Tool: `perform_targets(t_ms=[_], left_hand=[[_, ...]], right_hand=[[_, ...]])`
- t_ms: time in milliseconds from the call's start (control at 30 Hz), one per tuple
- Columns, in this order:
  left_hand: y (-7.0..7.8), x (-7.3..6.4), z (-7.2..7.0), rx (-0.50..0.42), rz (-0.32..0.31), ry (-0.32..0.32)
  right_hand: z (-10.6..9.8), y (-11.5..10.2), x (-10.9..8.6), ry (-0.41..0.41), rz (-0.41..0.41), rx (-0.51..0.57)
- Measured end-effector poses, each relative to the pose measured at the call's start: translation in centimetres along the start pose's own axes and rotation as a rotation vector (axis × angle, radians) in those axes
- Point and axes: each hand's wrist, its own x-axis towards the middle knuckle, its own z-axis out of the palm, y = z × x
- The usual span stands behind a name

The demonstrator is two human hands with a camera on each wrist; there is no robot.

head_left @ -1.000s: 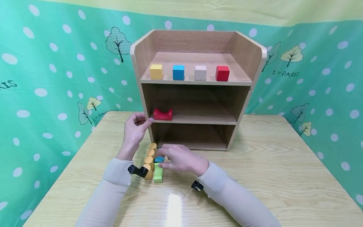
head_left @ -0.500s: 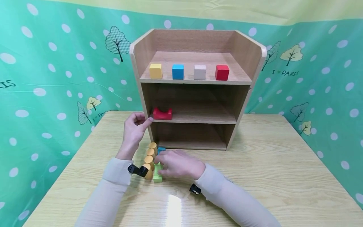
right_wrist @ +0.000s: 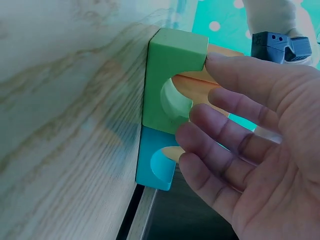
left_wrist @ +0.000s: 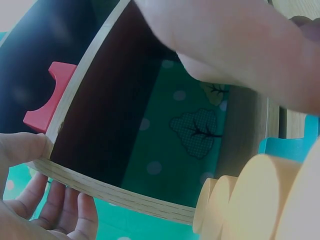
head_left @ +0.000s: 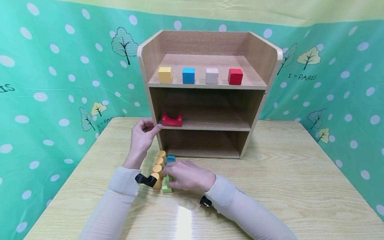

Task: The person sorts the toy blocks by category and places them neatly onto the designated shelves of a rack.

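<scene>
My left hand (head_left: 141,141) holds the left edge of the wooden shelf unit (head_left: 210,129); its thumb lies on the front edge and its fingers are on the outer side. Beside that thumb, a red arch block (head_left: 172,121) stands on the middle shelf. My right hand (head_left: 190,175) is over a green arch block (right_wrist: 159,75), fingers loosely bent. Its thumb tip is at one corner of the block, and no finger wraps round it. A blue arch block (right_wrist: 150,162) adjoins the green one. Several yellow-orange cylinders (head_left: 157,169) stand in a row along both.
On the top shelf stand a yellow cube (head_left: 165,75), a blue cube (head_left: 188,76), a white cube (head_left: 211,76) and a red cube (head_left: 235,77). The unit rests on a light wooden table (head_left: 300,173) before a green dotted cloth (head_left: 60,110).
My right hand has moved a little toward me, from over the blue arch block to over the green one, showing more of the blue. The left hand keeps its place.
</scene>
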Motion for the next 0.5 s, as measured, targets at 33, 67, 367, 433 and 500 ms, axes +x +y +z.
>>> perform_targets(t_ms=[33, 67, 367, 433, 500], left_hand=[[0.00, -0.01, 0.00, 0.000, 0.001, 0.000], [0.00, -0.03, -0.01, 0.002, 0.001, 0.001], [0.02, -0.09, -0.04, 0.010, 0.006, 0.005], [0.02, -0.10, -0.02, 0.010, 0.007, 0.004], [0.01, -0.10, 0.00, 0.010, 0.010, 0.003]], right_hand=[[-0.01, -0.04, -0.01, -0.007, 0.001, 0.007], [-0.02, -0.08, 0.01, -0.013, 0.002, 0.010], [0.33, -0.37, 0.02, -0.026, -0.007, 0.002], [0.46, -0.37, 0.01, -0.025, -0.013, -0.002], [0.55, -0.37, 0.00, -0.028, -0.024, -0.009]])
